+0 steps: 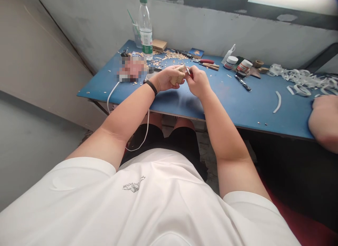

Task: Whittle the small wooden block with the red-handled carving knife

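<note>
My left hand (167, 77) is closed around a small pale piece of wood (177, 78), held just above the front half of the blue table (237, 108). Close against it, my right hand (198, 81) grips a carving knife (188, 70) with a bit of red handle showing. The metal blade points up and left, at the wood's upper right end; whether it touches the wood I cannot tell. Most of the handle is hidden by my fingers. Beyond both hands, wood shavings (175, 55) lie scattered.
A water bottle (146, 38) and a wooden block (159, 45) stand at the back. Red-handled and wooden-handled tools (208, 63) lie behind my right hand. White jars (230, 62), a black marker (243, 82) and white curled strips (298, 78) are rightward. Another person's arm (324, 121) rests at the right edge.
</note>
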`<move>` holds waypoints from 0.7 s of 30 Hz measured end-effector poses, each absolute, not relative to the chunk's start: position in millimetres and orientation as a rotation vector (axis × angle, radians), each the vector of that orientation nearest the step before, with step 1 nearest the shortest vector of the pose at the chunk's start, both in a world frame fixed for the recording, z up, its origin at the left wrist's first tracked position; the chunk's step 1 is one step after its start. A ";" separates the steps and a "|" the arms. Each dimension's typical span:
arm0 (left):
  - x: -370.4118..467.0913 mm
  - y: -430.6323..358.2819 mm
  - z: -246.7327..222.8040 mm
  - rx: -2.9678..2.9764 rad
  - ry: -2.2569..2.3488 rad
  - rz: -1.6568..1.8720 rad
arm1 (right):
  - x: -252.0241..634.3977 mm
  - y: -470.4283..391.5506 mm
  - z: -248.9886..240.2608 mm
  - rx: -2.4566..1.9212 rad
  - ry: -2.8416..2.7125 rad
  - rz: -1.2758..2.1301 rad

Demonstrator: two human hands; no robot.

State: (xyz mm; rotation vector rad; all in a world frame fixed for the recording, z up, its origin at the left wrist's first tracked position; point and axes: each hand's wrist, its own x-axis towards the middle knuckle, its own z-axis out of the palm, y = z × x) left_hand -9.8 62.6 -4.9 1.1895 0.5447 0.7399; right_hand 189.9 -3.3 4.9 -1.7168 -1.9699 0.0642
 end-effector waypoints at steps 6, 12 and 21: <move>-2.4 57.8 -7.0 1.221 0.660 0.839 | 185.4 12.7 21.4 -1.809 -2.141 -0.025; 2.9 54.9 -13.8 1.346 0.669 0.848 | 184.3 16.5 10.9 -1.804 -2.145 0.049; 7.1 53.0 -18.5 1.607 0.726 0.867 | 186.1 16.0 0.2 -1.782 -2.149 0.042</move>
